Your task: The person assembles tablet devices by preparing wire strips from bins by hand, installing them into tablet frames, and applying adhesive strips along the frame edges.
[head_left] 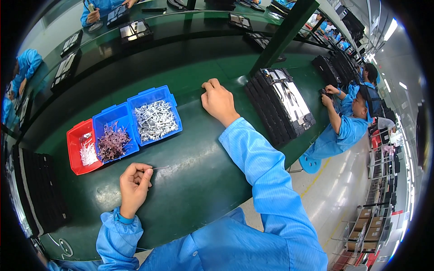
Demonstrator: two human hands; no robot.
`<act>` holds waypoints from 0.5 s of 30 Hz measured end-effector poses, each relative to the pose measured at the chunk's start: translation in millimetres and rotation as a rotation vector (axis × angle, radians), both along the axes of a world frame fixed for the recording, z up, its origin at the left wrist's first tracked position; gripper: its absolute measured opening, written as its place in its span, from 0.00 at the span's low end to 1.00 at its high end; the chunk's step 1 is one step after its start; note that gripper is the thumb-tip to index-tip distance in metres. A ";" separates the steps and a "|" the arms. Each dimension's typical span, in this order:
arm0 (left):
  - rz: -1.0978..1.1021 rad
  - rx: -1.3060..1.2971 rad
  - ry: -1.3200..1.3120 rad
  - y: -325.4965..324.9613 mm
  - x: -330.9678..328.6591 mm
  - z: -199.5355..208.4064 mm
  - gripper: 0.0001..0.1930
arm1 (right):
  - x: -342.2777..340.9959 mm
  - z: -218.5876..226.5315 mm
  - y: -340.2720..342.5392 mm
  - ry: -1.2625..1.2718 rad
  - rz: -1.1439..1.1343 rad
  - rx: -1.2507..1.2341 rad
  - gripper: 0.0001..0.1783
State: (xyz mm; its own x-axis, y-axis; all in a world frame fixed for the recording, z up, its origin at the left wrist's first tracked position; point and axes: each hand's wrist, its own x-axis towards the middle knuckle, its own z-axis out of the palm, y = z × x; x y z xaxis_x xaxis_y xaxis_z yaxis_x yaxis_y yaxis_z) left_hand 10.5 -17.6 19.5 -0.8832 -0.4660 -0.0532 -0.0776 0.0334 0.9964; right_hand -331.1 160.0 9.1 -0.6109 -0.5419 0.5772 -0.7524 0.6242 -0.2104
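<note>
My left hand (134, 186) is closed in a pinch over the green bench, with a thin wire-like strand (160, 168) sticking out to the right of its fingertips. My right hand (219, 103) rests farther off, near the bench's back edge. Its fingers are curled under, and whatever they hold, if anything, is hidden. Between the hands and to the left stand three joined bins. The red bin (74, 153) has small white pieces, the middle blue bin (100, 118) a heap of purplish-brown wired parts, and the right blue bin (169, 92) many silvery-white parts.
Right of my right hand rises a stack of black-framed panels (280, 101). Another dark stack (43, 194) stands at the left. A green post (285, 38) rises behind the bench, beside a dark conveyor carrying panels (135, 30). A co-worker (348, 119) sits at the right.
</note>
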 end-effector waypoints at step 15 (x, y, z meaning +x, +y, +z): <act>-0.004 0.017 -0.010 0.2 0.2 1.6 0.05 | 1.8 1.8 -0.5 0.010 -0.004 -0.006 0.09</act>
State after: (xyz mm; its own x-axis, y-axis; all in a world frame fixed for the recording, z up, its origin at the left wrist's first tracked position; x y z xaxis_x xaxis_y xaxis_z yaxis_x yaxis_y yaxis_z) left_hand 10.7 -17.5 21.1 -0.8844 -0.4613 -0.0703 -0.0880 0.0169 0.9960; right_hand -329.3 159.5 10.9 -0.6077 -0.5355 0.5864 -0.7517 0.6262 -0.2072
